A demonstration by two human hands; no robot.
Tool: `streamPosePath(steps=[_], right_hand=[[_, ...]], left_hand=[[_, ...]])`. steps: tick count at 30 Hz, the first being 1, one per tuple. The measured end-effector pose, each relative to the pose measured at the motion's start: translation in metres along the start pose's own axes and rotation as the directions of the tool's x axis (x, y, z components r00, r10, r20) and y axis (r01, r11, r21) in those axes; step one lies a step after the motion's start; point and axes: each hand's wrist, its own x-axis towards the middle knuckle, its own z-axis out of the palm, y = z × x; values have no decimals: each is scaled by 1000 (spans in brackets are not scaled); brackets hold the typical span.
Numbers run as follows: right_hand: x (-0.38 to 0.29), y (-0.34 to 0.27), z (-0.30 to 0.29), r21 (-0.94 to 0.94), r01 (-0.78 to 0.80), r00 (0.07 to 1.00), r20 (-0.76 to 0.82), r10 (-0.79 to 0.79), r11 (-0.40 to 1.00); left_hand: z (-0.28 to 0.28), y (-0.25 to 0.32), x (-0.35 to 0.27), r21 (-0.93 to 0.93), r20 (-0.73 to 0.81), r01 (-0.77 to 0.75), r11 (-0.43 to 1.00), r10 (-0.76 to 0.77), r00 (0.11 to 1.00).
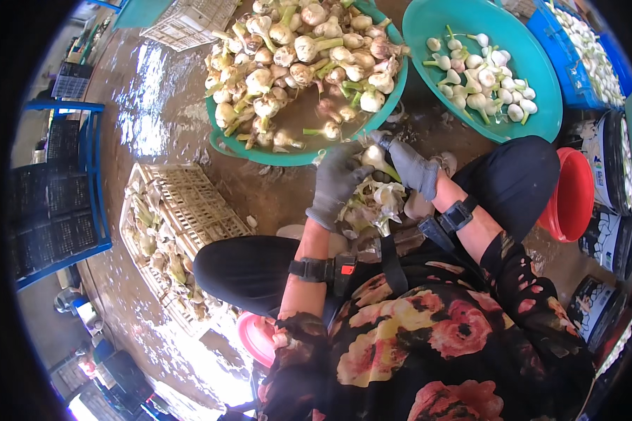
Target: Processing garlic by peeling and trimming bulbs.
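Observation:
Grey work gloves cover both hands. Between them is a garlic bulb [373,156], whitish, its green stem pointing down toward my right wrist. My left hand [338,176] grips the bulb from the left side, its thumb below it. On the other side, the fingers of my right hand [412,162] close around the bulb's upper end; their exact grip is partly hidden. Below my hands lies a heap of papery garlic skins and leaves [382,202]. Just beyond them, a green basin [289,159] holds murky water and many unpeeled, dirt-stained garlic bulbs [305,48].
At the upper right, a second green basin [547,113] contains cleaner white garlic bulbs [487,79]. A blue crate [561,68], a red bucket [571,200] and black tubs [605,163] line the right. To the left, a cream plastic crate [200,194] full of peelings stands on wet floor.

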Motion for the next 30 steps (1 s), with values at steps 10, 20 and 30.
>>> streamPosePath(steps=[10, 20, 30], right_hand=[[-3, -3, -8, 261, -245, 922, 362, 141, 934], [21, 20, -13, -433, 34, 971, -199, -133, 901], [36, 33, -17, -418, -63, 969, -244, -46, 906]], left_hand=[[-18, -8, 11, 671, -204, -93, 735, 304, 930], [-3, 2, 15, 754, 33, -227, 617, 309, 950], [12, -10, 22, 880, 77, -102, 464, 74, 994]])
